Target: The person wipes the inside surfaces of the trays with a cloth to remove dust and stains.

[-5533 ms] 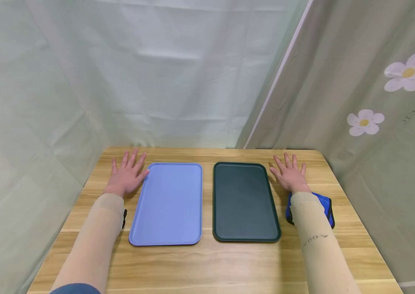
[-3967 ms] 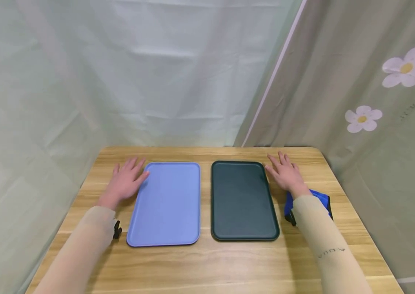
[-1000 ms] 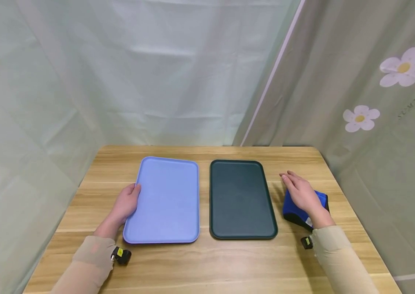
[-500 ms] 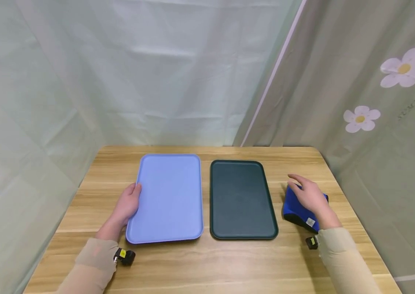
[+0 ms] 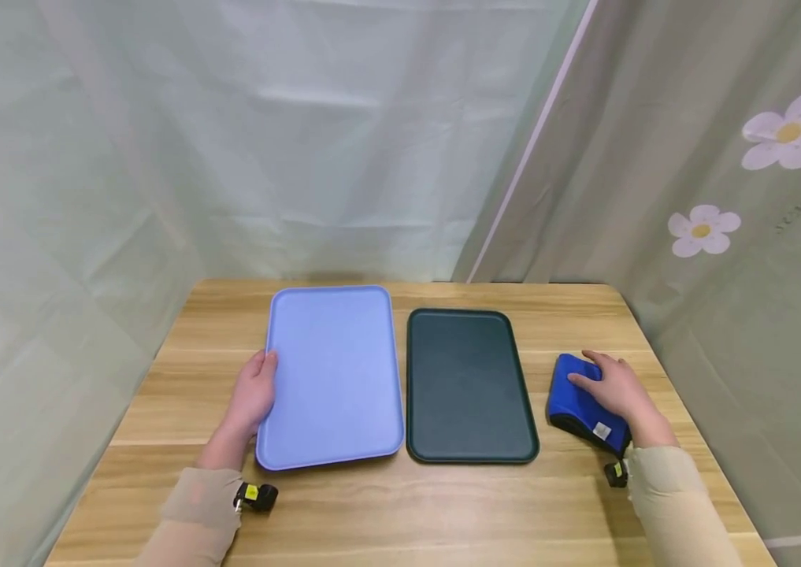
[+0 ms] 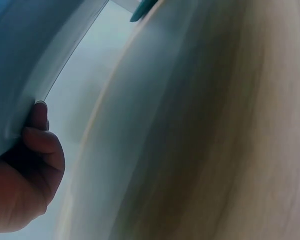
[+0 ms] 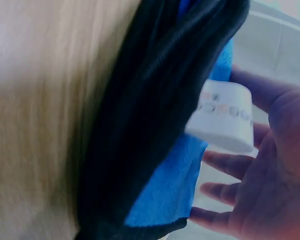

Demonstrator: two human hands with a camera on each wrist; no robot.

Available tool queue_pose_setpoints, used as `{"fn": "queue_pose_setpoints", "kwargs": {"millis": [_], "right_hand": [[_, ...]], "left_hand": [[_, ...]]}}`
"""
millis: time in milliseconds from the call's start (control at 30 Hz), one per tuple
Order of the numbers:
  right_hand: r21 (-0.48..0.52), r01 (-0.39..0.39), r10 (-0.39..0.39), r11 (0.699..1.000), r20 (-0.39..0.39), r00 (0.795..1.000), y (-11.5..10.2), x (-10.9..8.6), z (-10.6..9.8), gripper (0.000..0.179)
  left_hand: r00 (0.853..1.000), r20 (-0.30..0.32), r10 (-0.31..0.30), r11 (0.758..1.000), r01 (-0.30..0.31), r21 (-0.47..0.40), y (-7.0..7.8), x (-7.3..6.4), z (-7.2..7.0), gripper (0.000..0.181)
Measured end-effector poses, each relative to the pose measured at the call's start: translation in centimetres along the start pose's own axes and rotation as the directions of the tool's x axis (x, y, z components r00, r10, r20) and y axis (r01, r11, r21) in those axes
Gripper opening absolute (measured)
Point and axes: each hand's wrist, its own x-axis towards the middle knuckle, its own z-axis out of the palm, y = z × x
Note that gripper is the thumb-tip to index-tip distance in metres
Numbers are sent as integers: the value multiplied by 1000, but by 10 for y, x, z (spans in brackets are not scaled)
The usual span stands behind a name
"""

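My left hand (image 5: 253, 394) grips the left rim of a periwinkle-blue tray (image 5: 332, 378), thumb on top. In the left wrist view, curled fingers (image 6: 42, 145) hold the tray's edge (image 6: 45, 65) from beneath, and the tray is tilted clear of the wooden tabletop. At the right, my right hand (image 5: 616, 386) hovers at a folded blue cloth (image 5: 576, 394) with black edging and a white label (image 7: 224, 115). Its fingers are spread in the right wrist view; whether the fingertips touch the cloth I cannot tell. Beside the blue tray lies a dark green tray (image 5: 467, 386), flat on the table.
The wooden table (image 5: 400, 520) ends at a pale curtain (image 5: 343, 142) behind and on the left. A beige curtain with flowers (image 5: 701, 231) hangs on the right. Black wrist cameras (image 5: 258, 496) sit at both cuffs.
From lying open on the table, my left hand took hold of the blue tray, raised it and shifted it rightward. My right hand drew back from beside the green tray to the cloth.
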Motion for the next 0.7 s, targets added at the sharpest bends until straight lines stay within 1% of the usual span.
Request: {"fn": "queue_pose_setpoints", "kwargs": {"millis": [167,300,400,500,567,633,700], "right_hand": [[13,0,-1,1000,66,998,4,0,1,85],[38,-14,9,999,116,993,6,-2,-3,93],[69,8,-18,998,145,989,10,-3,-8,96],[84,57,-69,995,147,987,15,-5,-12,96],[76,83,-93,994,134,987,18,-7,-14,94],[56,91,-97,994,117,988,20,-8,-13,93],[43,80,-84,996,104,991,22,-8,-12,93]], "left_hand": [[1000,-11,5,1000,-5,-25,1,0,3,62],[1000,-18,5,999,-5,-48,1,0,6,63],[1000,-6,-9,997,9,-75,1,0,9,66],[1000,2,-27,994,27,-107,2,1,12,68],[999,4,-37,988,37,-148,2,1,15,68],[999,7,-47,981,48,-186,2,2,19,68],[999,7,-54,974,54,-220,2,3,22,67]]}}
